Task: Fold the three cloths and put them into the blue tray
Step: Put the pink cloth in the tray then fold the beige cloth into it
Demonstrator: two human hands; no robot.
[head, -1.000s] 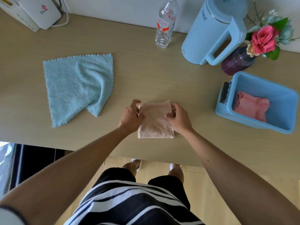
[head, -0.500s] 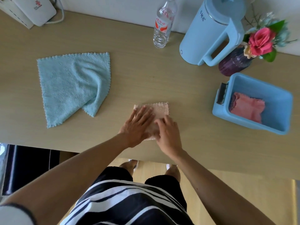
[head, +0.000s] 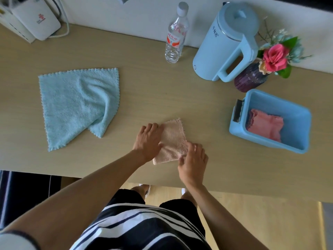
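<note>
Pink cloth [head: 173, 139], folded, is gripped by curled fingers of left hand [head: 146, 142] and right hand [head: 194, 160], seemingly for transfer to the blue tray [head: 296, 123].

We're counting three cloths: a light blue cloth [head: 75, 105], a pale pink cloth [head: 173, 136], a coral cloth [head: 264, 125]. One blue tray [head: 297, 123], one bottle [head: 174, 38], one kettle [head: 227, 44] and one vase [head: 249, 80] are sitting out. Two hands are showing: left hand [head: 147, 139], right hand [head: 193, 159].
</note>
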